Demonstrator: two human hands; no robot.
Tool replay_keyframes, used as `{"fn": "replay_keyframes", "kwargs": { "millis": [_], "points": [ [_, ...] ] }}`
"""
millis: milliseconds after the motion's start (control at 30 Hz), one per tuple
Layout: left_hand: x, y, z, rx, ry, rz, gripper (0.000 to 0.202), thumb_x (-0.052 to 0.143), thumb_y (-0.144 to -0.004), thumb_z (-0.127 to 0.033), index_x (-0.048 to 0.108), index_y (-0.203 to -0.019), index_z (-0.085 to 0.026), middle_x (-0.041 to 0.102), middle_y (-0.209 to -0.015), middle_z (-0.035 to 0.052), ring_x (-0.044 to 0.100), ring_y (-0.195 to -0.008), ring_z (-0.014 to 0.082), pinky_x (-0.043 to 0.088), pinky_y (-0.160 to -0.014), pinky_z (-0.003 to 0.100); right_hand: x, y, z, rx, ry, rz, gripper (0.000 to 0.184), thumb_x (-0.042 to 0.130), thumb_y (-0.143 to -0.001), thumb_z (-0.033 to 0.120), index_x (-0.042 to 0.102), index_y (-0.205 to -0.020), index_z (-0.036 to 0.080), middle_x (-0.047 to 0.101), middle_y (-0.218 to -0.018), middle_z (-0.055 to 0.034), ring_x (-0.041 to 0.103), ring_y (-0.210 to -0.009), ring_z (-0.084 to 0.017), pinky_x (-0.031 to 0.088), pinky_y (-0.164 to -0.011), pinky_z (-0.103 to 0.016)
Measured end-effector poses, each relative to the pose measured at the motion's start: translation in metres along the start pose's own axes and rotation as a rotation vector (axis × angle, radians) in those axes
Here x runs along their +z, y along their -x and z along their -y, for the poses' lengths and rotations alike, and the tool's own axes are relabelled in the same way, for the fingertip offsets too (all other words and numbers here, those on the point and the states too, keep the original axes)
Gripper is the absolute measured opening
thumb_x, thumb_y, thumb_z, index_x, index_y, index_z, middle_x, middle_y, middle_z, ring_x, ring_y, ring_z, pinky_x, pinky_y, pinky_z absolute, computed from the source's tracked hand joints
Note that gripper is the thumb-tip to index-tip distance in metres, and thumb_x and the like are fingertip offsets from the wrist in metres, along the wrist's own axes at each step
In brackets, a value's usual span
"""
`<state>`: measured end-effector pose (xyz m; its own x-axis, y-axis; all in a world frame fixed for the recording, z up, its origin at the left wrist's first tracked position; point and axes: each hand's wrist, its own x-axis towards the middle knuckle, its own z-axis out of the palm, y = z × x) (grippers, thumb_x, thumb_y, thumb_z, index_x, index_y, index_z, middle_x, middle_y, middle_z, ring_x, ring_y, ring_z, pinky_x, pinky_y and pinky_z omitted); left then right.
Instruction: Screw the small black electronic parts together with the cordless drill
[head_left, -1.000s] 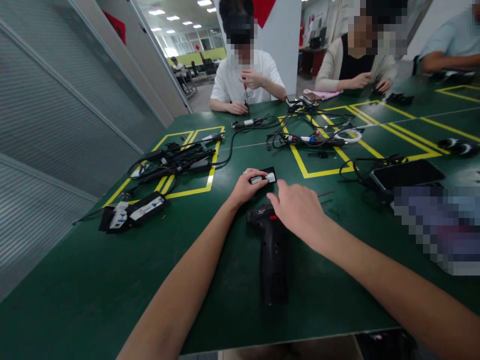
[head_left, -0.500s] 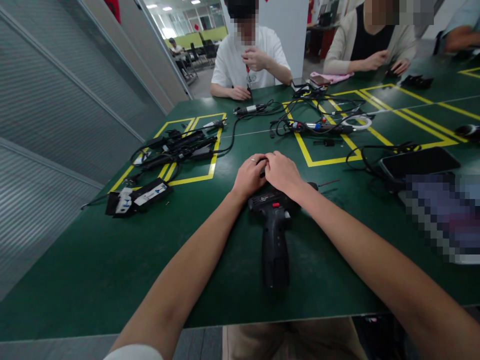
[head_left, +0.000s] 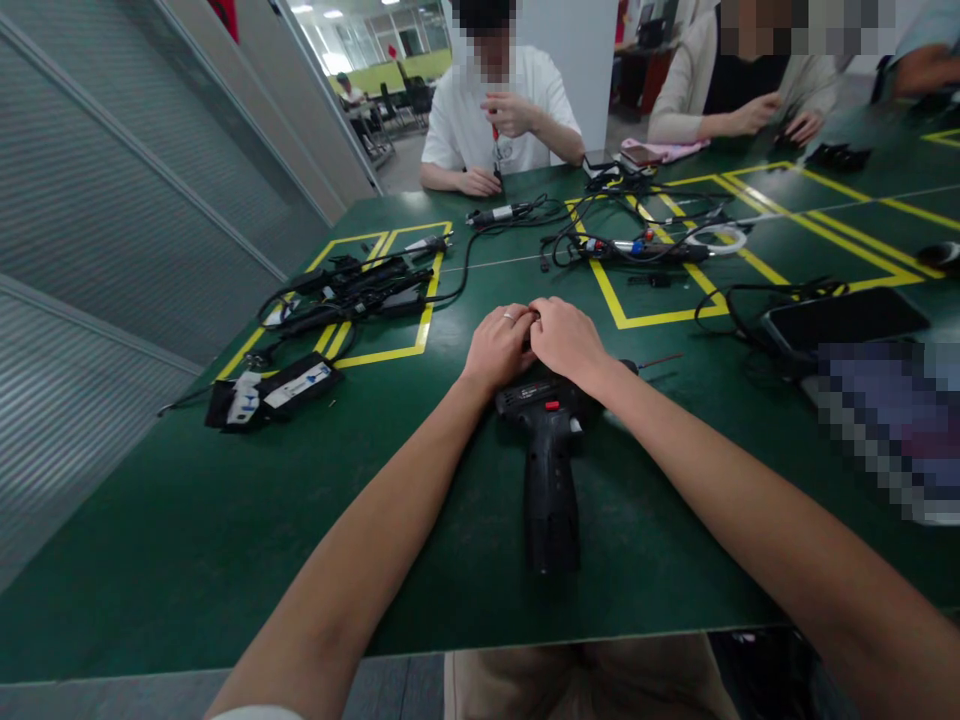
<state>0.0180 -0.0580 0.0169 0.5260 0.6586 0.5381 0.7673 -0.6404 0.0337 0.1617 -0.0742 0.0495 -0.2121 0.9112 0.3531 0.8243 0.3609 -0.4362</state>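
Observation:
My left hand [head_left: 496,345] and my right hand [head_left: 564,338] meet over the table, fingertips together and curled inward. Something dark shows between them, but my fingers hide most of it and I cannot make out what it is. A ring sits on a finger of my left hand. Just on the near side of my hands lies a black cordless screwdriver [head_left: 551,490] with a red switch, its grip towards me. Its thin bit points right, past my right forearm, which partly covers the tool's front end.
Black cables and parts [head_left: 367,290] lie left on the green table [head_left: 225,560], near black-and-white pieces [head_left: 274,392]. More tools and cables [head_left: 645,248] lie ahead inside yellow tape. A phone [head_left: 847,320] rests at right. Across the table sit a person in white [head_left: 555,85] and other people.
My hands stay together in nearly the same place. The view has shifted very slightly; the screwdriver has not moved on the table.

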Motion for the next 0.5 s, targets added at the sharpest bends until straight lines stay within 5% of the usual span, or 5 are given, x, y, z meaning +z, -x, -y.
{"fn": "replay_keyframes", "kwargs": {
  "millis": [267, 500],
  "points": [
    [-0.0047, 0.0059, 0.0075, -0.04, 0.159, -0.184, 0.041, 0.054, -0.084, -0.025, 0.053, -0.124, -0.021, 0.049, -0.126, 0.0115, 0.049, -0.117, 0.023, 0.046, -0.097, 0.04, 0.0004, -0.0067, -0.0086, -0.08, -0.394, 0.04, 0.049, 0.05, -0.08, 0.019, 0.05, -0.129, 0.012, 0.067, -0.114, -0.0106, 0.064, -0.096, -0.022, 0.048, -0.086, -0.033],
    [-0.0052, 0.0039, 0.0018, 0.016, 0.205, -0.146, 0.04, 0.058, -0.082, -0.028, 0.055, -0.122, -0.023, 0.044, -0.132, 0.0116, 0.044, -0.125, 0.0259, 0.043, -0.103, 0.044, 0.0008, -0.0072, -0.0078, -0.078, -0.491, 0.062, 0.037, 0.045, -0.08, 0.008, 0.06, -0.114, 0.013, 0.07, -0.096, -0.0082, 0.066, -0.087, -0.02, 0.049, -0.082, -0.031]
  ]
}}
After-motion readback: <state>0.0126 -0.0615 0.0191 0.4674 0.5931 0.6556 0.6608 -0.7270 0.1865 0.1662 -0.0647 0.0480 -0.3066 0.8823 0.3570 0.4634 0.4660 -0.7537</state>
